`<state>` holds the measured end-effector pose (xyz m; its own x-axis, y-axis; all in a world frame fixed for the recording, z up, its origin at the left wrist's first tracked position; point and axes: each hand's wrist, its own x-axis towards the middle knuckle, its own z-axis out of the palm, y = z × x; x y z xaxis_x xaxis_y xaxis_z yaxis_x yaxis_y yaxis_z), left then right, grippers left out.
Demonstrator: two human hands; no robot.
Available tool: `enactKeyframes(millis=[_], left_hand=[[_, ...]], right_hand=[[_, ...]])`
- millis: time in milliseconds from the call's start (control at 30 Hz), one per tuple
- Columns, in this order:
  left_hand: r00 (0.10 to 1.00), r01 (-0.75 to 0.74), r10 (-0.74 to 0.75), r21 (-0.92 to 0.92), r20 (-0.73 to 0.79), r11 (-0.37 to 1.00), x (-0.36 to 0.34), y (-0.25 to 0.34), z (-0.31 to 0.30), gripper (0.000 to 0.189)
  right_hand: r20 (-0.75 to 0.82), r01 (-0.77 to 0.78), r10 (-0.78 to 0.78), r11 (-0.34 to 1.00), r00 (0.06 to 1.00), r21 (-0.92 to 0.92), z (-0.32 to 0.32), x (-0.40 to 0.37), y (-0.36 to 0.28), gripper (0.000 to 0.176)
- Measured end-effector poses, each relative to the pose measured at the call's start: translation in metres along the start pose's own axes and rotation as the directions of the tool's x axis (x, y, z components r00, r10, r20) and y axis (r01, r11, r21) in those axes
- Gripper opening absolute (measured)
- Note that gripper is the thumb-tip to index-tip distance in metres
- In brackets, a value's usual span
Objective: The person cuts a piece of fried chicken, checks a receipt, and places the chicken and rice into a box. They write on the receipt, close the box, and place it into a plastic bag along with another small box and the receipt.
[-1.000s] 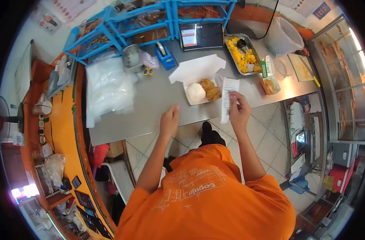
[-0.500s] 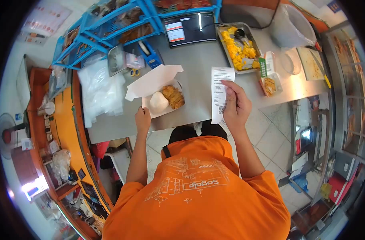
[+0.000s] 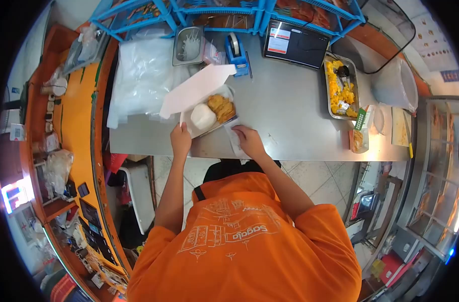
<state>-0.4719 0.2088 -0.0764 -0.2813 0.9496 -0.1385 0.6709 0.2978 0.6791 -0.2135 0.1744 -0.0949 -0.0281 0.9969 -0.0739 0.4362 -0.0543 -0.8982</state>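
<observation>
A white takeaway box (image 3: 195,132) stands on the steel counter with its lid (image 3: 199,89) raised at the back. Inside lie a round mound of white rice (image 3: 203,117) and a golden-brown piece of fried chicken (image 3: 221,107). My left hand (image 3: 181,141) is closed on the box's near left corner. At the box's right side my right hand (image 3: 249,143) pinches a printed paper receipt (image 3: 233,137) between thumb and fingers. The receipt's upper end overlaps the box's right edge in this view.
Clear plastic bags (image 3: 141,75) lie left of the box. Behind it stand a metal container (image 3: 188,46), a blue tape dispenser (image 3: 237,54) and a tablet (image 3: 296,44) under blue racks. To the right are a tray of yellow food (image 3: 341,89), a small food box (image 3: 359,141) and a knife (image 3: 408,136).
My right hand has brought the receipt left and down to the box's right side. My left hand stays on the box. The view has turned, shifting the counter items.
</observation>
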Motion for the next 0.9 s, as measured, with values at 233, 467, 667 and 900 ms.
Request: enactKeyframes(millis=[233,467,667,900], left_hand=[[0.992,0.063,-0.060,-0.024,0.111,0.998,0.007,0.013,0.000,0.048],[0.928,0.326,-0.200,-0.427,0.313,0.843,0.000,0.015,-0.005,0.053],[0.940,0.310,-0.191,-0.473,0.283,0.825,-0.004,0.020,0.000,0.054],[0.968,0.231,-0.238,-0.650,0.078,0.724,-0.028,-0.015,0.012,0.046]], right_hand=[[-0.271,-0.079,0.002,0.958,0.963,-0.275,-0.043,0.042,-0.030,0.027],[-0.057,-0.157,0.147,0.935,0.987,-0.317,-0.034,0.117,-0.057,0.034],[-0.128,-0.080,0.037,0.932,0.991,-0.353,-0.020,0.105,-0.040,0.040],[-0.431,-0.110,-0.013,0.959,0.902,-0.260,-0.066,0.171,-0.010,0.025]])
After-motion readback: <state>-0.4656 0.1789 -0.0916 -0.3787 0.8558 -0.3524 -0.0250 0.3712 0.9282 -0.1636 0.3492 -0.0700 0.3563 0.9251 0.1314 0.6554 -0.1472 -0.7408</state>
